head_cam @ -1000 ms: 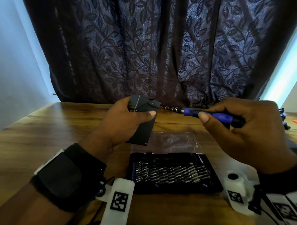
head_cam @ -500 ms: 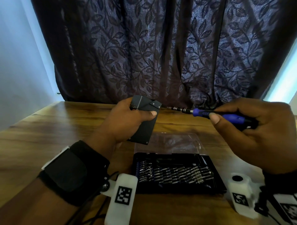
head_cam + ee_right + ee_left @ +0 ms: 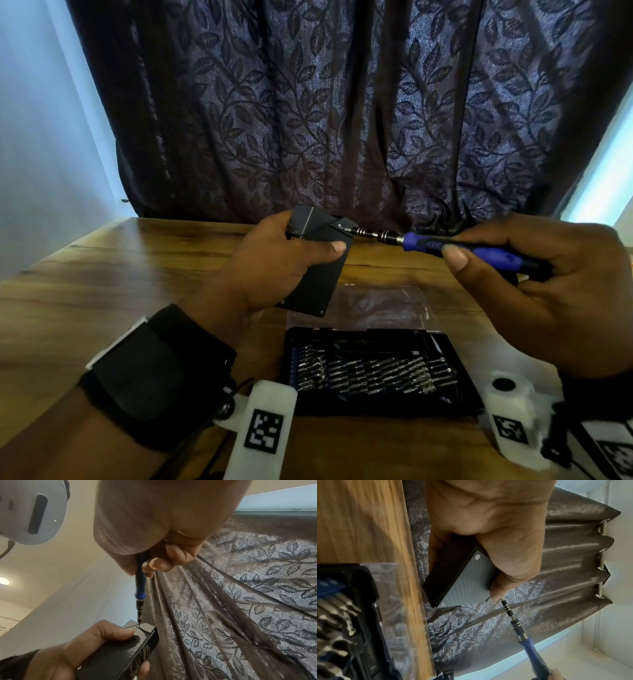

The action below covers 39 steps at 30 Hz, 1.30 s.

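My left hand point(image 3: 274, 260) grips a flat black box point(image 3: 318, 274) above the table, thumb across its face; the box point(image 3: 465, 577) and the box point(image 3: 120, 654) also show in both wrist views. My right hand point(image 3: 534, 274) pinches a blue-handled precision screwdriver point(image 3: 455, 248), held level and pointing left. Its thin bit sits on a small screw at the box's upper right corner point(image 3: 141, 626). The screwdriver point(image 3: 522, 632) shaft has ringed metal collars. The screwdriver point(image 3: 140, 585) handle runs between thumb and fingers.
An open black bit case point(image 3: 370, 370) with rows of several metal bits lies on the wooden table point(image 3: 102, 291) below my hands. A clear plastic lid point(image 3: 359, 303) lies behind the case. A dark leaf-patterned curtain point(image 3: 342, 120) hangs behind the table's far edge.
The screwdriver tip stood a little off the box half a second ago and now rests on the corner screw. The left hand still holds the box the same way.
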Each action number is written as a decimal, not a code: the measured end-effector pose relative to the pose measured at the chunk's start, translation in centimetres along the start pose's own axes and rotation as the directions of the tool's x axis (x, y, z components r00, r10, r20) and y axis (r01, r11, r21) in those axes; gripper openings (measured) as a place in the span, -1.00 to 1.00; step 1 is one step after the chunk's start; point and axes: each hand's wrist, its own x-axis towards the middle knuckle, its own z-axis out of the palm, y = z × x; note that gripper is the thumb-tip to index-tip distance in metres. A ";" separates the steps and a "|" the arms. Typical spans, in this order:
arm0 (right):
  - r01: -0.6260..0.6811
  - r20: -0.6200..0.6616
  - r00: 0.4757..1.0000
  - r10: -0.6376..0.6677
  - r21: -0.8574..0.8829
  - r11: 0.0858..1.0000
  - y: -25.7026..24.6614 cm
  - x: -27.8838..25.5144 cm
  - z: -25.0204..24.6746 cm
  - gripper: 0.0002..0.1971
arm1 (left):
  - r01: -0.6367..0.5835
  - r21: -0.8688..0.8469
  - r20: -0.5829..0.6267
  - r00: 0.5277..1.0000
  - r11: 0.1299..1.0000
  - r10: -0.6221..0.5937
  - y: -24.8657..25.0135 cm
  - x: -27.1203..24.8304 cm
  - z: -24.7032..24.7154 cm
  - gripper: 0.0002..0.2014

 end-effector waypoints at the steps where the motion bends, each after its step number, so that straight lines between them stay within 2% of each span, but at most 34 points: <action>1: -0.001 -0.002 1.000 0.001 0.000 1.000 0.0 0.0 0.0 -0.89 | -0.001 0.000 0.007 1.000 1.000 0.001 0.1 0.0 0.0 -0.86; 11: -0.001 -0.002 1.000 0.001 0.019 1.000 0.2 0.0 0.0 -0.96 | 0.003 0.003 0.000 1.000 1.000 -0.003 0.0 0.1 -0.1 -0.87; 21: -0.015 0.002 1.000 0.015 0.019 1.000 -0.2 0.2 0.0 -0.93 | 0.010 -0.012 0.002 1.000 1.000 -0.010 -0.1 0.2 -0.1 -0.87; 25: 0.023 0.016 1.000 -0.022 -0.019 1.000 -0.4 0.2 0.2 -0.94 | -0.011 0.039 -0.005 1.000 0.999 0.011 -0.1 0.1 -0.2 -0.84; 30: 0.017 0.028 0.999 -0.015 -0.058 0.998 -0.1 0.0 0.3 -0.76 | -0.061 0.132 -0.037 0.997 0.989 0.067 -0.2 0.1 -0.5 -0.80; 33: 0.025 0.055 0.998 -0.021 -0.068 0.997 -0.4 0.1 0.2 -0.74 | -0.075 0.170 -0.056 0.995 0.983 0.086 -0.1 0.1 -0.7 -0.78; 39: -0.053 0.027 0.998 0.056 -0.103 0.993 -0.7 0.1 0.2 -0.62 | -0.082 0.260 -0.035 0.995 0.962 0.094 0.0 0.0 -0.7 -0.78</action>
